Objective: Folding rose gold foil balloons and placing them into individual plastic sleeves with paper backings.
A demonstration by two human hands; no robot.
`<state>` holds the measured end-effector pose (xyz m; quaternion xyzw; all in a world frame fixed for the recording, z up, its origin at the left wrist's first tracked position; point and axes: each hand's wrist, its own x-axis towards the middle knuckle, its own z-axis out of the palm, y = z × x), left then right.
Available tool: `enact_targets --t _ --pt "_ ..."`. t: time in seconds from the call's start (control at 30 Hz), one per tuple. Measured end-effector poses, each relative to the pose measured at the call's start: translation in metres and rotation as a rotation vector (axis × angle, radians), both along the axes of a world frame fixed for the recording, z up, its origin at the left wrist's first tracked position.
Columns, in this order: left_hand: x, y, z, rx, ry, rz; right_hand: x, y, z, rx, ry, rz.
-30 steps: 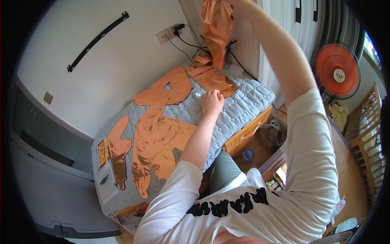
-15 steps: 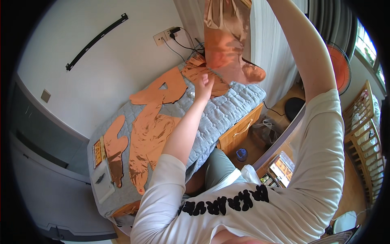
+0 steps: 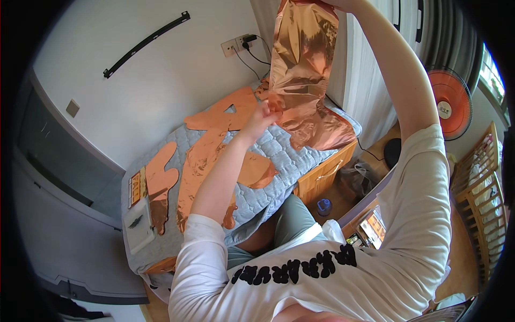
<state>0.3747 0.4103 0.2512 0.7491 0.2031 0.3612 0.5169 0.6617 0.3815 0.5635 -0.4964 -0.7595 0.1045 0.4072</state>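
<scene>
A copper-coloured foil balloon (image 3: pixel 306 64), flat and wrinkled, hangs upright over the far end of the bed. My raised right hand (image 3: pixel 343 4), partly cut off by the upper edge, grips its top. Lower down, my left hand (image 3: pixel 260 122) pinches the balloon's left edge between its fingers. The balloon's bottom spreads to the right over the quilt. Flat foil balloons shaped like letters (image 3: pixel 230 115) lie on the grey quilted bed (image 3: pixel 257 201), partly behind my left forearm. A further curved foil balloon (image 3: pixel 161 177) rests by the bed's left side.
A white tray-like item (image 3: pixel 140 225) with a dark tool on it and a printed package (image 3: pixel 137 188) lie at the bed's left edge. Wall sockets (image 3: pixel 236 46) with cables sit behind the bed. To the right are an orange fan (image 3: pixel 453 104), a wooden crib (image 3: pixel 477 193) and a blue bottle (image 3: pixel 324 207).
The hanging balloon has turned and its lower part has come down to the right. My right hand has lowered into view, and my left hand has closed on the balloon's edge.
</scene>
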Motion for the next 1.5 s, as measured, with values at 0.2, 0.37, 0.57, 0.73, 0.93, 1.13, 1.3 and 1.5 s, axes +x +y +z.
enact_targets --t 0.2,0.37,0.57,0.73,0.93,1.13,1.3,1.5 --pt "-0.029 -0.014 -0.022 -0.138 0.083 0.117 -0.008 0.017 -0.007 -0.005 0.013 0.083" --pt "-0.057 -0.014 -0.030 -0.055 0.122 0.185 -0.027 0.023 -0.013 0.011 -0.046 -0.024" --pt "-0.089 -0.007 -0.032 -0.012 0.136 0.256 -0.043 0.038 -0.014 -0.005 0.076 0.282" --pt "-0.097 -0.020 -0.031 -0.031 0.006 0.382 -0.056 0.020 -0.010 -0.058 -0.009 0.047" --pt "-0.097 -0.022 -0.033 -0.024 -0.061 0.457 -0.043 0.033 -0.012 -0.079 0.047 0.161" --pt "-0.103 -0.014 -0.033 -0.074 -0.053 0.511 -0.034 0.042 -0.010 0.045 -0.150 0.106" --pt "-0.109 0.008 -0.022 -0.066 -0.040 0.536 -0.036 0.047 -0.006 0.028 -0.110 0.054" --pt "-0.122 0.063 0.026 -0.131 -0.120 0.580 -0.069 0.028 0.029 0.173 -0.165 -0.086"
